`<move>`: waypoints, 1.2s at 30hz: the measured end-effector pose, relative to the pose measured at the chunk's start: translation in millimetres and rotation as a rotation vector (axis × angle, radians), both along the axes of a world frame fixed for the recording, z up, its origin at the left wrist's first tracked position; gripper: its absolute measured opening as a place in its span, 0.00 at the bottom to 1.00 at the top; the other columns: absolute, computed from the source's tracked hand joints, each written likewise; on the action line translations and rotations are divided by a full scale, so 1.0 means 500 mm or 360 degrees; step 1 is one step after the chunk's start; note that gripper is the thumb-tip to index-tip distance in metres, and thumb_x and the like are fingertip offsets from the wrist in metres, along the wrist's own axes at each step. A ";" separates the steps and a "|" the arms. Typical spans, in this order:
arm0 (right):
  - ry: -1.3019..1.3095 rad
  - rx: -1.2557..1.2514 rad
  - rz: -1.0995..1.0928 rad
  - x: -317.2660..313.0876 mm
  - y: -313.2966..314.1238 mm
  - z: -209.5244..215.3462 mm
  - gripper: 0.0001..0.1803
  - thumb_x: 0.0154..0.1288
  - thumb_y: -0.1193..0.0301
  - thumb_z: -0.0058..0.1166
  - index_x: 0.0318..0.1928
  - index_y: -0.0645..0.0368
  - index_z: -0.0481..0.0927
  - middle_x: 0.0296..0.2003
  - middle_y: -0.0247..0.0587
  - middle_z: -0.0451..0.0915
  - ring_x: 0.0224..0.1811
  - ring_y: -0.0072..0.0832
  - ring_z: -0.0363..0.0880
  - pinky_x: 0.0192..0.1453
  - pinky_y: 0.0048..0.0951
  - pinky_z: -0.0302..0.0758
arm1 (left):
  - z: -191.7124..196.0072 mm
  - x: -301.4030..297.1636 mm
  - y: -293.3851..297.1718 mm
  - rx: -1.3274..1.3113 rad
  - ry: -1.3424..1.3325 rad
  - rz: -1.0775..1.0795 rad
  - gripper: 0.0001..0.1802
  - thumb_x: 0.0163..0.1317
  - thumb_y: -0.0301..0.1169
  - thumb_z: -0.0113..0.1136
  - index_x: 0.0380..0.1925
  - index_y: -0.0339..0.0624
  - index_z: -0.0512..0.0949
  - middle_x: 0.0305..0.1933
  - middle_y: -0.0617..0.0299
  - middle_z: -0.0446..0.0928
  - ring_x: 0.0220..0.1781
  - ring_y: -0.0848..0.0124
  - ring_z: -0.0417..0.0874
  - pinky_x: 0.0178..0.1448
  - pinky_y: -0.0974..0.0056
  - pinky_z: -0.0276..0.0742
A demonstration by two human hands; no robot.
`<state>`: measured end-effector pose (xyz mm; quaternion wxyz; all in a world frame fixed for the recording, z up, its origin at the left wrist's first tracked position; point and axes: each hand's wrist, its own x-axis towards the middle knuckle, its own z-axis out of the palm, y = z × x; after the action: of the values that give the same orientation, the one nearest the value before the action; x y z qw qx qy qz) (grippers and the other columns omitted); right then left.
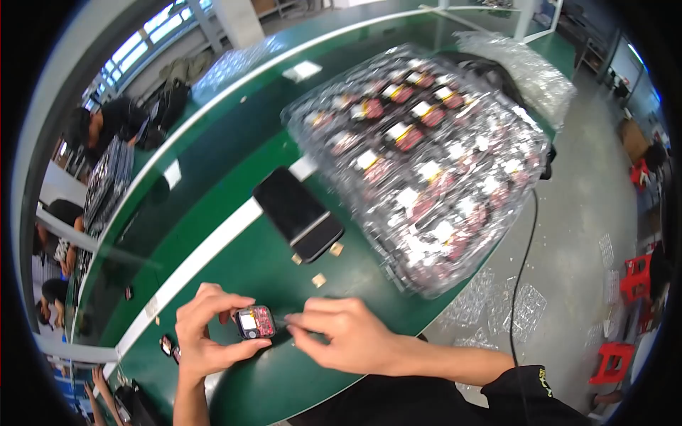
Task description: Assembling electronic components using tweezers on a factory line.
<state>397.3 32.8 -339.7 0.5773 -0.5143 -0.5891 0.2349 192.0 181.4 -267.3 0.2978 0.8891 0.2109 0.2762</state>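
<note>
small red circuit module (256, 322) pinched in left hand (206, 334) just above the green bench (234, 263), long axis running left-right. right hand (341, 334) pinched shut at its right edge, maybe on a thin tool, hard to tell. stacked clear trays (426, 163) well off behind.

Counter (234, 153) dark green with a white stripe along it. Small part (256, 322) between the hands: red body, white patch, black rim. Phone (298, 213) black with a pale edge. Clear plastic trays (426, 163) glossy, filled with rows of red, white and yellow parts. Small tan squares (319, 280) on the green. Floor (582, 213) grey. Stools (636, 277) red. Cable (526, 263) black.
</note>
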 end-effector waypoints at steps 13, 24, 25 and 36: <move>0.0020 -0.0019 0.0027 0.005 0.008 -0.009 0.09 0.71 0.75 0.68 0.47 0.67 0.93 0.31 0.46 0.86 0.25 0.39 0.83 0.31 0.40 0.79 | 0.190 0.694 0.071 0.0261 -0.0064 -0.0903 0.25 0.63 0.41 0.83 0.55 0.39 0.90 0.51 0.61 0.82 0.47 0.67 0.79 0.55 0.60 0.77; 0.0026 0.0000 0.0090 -0.005 -0.001 -0.004 0.09 0.72 0.73 0.69 0.47 0.66 0.93 0.31 0.46 0.85 0.26 0.41 0.84 0.32 0.41 0.81 | 0.181 0.751 0.155 0.0181 0.0124 -0.0937 0.30 0.73 0.46 0.75 0.71 0.46 0.85 0.73 0.54 0.86 0.73 0.57 0.84 0.72 0.50 0.79; -0.0009 -0.0050 0.0085 -0.002 -0.001 0.002 0.08 0.72 0.72 0.67 0.45 0.65 0.92 0.32 0.46 0.85 0.30 0.46 0.86 0.36 0.44 0.82 | 0.175 0.710 0.167 0.0141 0.0132 -0.0781 0.29 0.76 0.45 0.72 0.72 0.49 0.84 0.73 0.57 0.86 0.72 0.58 0.85 0.73 0.50 0.79; -0.0198 -0.0006 0.0029 0.006 -0.004 0.014 0.08 0.67 0.75 0.72 0.45 0.63 0.94 0.27 0.39 0.83 0.20 0.36 0.80 0.25 0.37 0.75 | 0.070 -0.053 0.396 0.0211 0.0841 0.0312 0.19 0.76 0.36 0.69 0.61 0.38 0.88 0.66 0.52 0.89 0.69 0.56 0.88 0.75 0.54 0.79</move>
<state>400.3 30.6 -332.5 0.5364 -0.5236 -0.6281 0.2088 165.7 379.3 -232.2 0.1457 0.9232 0.3476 0.0755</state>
